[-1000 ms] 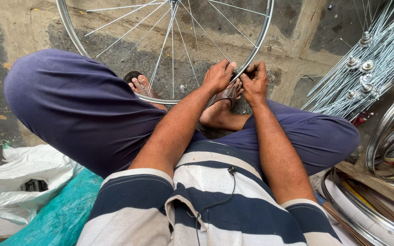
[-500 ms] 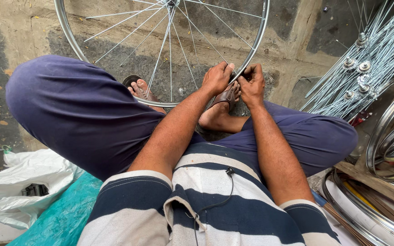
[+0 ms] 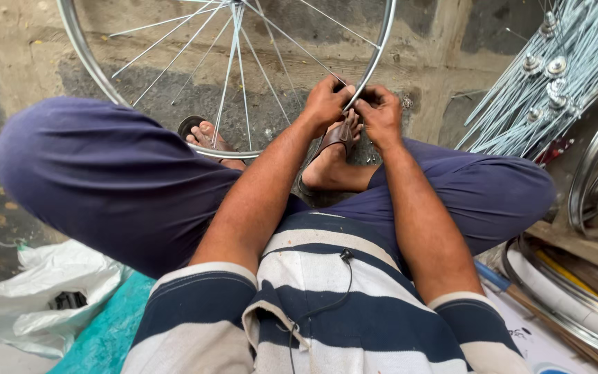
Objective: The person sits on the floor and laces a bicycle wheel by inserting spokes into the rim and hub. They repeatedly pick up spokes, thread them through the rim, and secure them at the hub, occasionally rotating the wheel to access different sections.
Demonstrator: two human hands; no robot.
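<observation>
Two hands met at about one o'clock of the view, both on the lower right stretch of a silver bicycle wheel rim (image 3: 381,41). My left hand (image 3: 327,102) was curled around the rim from its inner side, fingers folded tight over the metal edge, so that hand was clenched on the rim itself. My right hand (image 3: 381,114) sat just beside it, touching it, with fingertips pinched in at the rim's edge; whether they held some small part there or only the rim, I could not tell, since my own knuckles hid the spot.

Thin spokes (image 3: 233,69) fanned down from twelve o'clock to the rim's lower arc, which stood on the stone floor (image 3: 36,55) in front of my crossed legs. One sandalled foot (image 3: 205,135) showed behind the rim at eleven o'clock, and my other foot (image 3: 330,163) lay directly under my hands.

At two o'clock a bundle of loose spokes (image 3: 555,76) leaned fanned against the wall. At four o'clock several bare rims (image 3: 590,298) were stacked. At eight o'clock lay a crumpled white plastic bag (image 3: 43,291) next to a teal sheet (image 3: 105,332).
</observation>
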